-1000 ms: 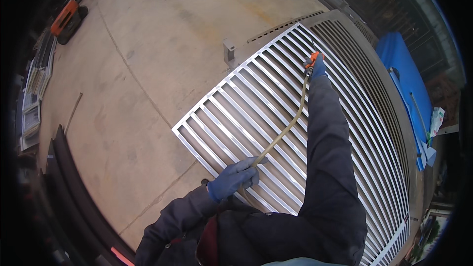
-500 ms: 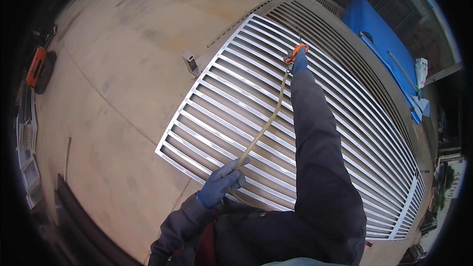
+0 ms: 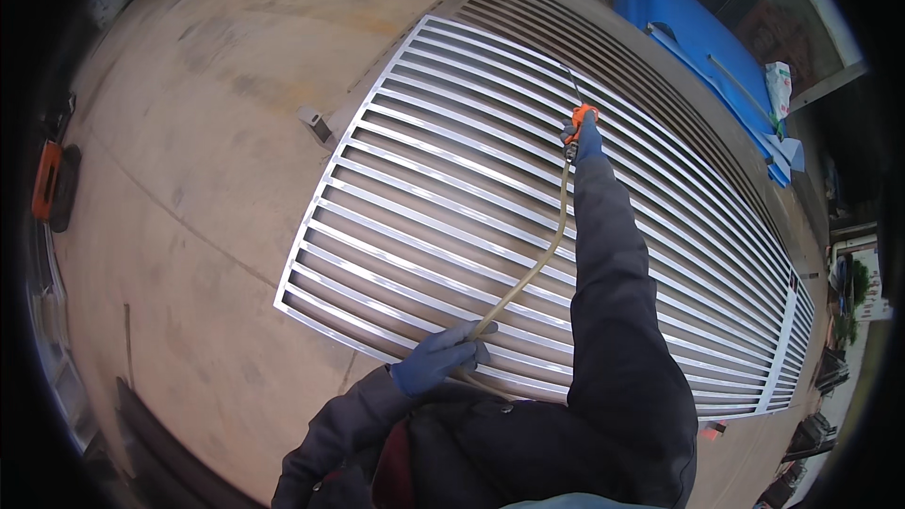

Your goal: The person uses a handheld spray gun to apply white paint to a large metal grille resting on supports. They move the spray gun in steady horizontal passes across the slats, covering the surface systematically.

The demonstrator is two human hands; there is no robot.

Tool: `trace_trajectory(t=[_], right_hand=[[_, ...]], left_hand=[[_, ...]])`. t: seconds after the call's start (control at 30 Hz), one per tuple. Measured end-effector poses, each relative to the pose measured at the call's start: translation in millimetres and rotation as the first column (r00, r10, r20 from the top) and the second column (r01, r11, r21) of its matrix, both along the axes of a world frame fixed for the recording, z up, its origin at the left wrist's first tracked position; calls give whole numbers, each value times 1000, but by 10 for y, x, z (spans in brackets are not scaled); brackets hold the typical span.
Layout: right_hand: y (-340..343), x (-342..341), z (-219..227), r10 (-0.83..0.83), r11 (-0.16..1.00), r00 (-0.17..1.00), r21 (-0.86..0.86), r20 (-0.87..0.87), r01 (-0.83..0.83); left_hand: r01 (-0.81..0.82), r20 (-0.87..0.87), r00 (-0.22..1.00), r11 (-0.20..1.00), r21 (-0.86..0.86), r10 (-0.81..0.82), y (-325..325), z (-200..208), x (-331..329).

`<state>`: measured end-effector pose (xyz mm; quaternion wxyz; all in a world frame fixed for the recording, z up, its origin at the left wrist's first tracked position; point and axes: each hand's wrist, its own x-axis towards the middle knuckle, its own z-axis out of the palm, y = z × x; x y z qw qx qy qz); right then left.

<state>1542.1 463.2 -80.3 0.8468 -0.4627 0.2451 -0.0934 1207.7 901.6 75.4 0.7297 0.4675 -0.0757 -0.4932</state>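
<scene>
A long silver metal panel of parallel slats (image 3: 779, 349) lies in front of me, gleaming in the light. My right hand (image 3: 588, 138), in a blue-grey glove, reaches out over its far half. Its fingers are closed round an orange air blow gun (image 3: 582, 115), whose thin nozzle points away toward the panel's far edge. From the gun a pale yellowish hose (image 3: 530, 273) curves back over the slats. My left hand (image 3: 436, 359), gloved too, grips this hose above the near edge, close to my body. The hose's lower end disappears beside my jacket.
Beyond the panel lies a duller slatted panel (image 3: 528, 11). Blue sheets (image 3: 693, 42) lean at the far right, a white bag (image 3: 779, 90) beside them. A short metal post (image 3: 314, 124) stands left of the panel. An orange-and-black object (image 3: 49, 181) sits far left on the concrete floor (image 3: 189, 160).
My right hand and the blow gun have moved slightly nearer and to the right. My left hand keeps the hose, shifted a little right. The whole view has turned a bit.
</scene>
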Motion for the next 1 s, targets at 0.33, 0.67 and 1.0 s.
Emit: trace_trajectory(t=[0.33, 0.67, 1.0], right_hand=[[778, 252, 276, -110, 979, 992, 162, -70, 120], [1646, 855, 178, 368, 927, 928, 100, -56, -362], [2326, 1057, 325, 190, 963, 980, 184, 60, -198]], left_hand=[[-206, -18, 978, 975, 83, 208, 338, 156, -98], [-223, -41, 973, 972, 81, 226, 436, 272, -137], [-298, 1, 954, 950, 95, 299, 592, 304, -180]])
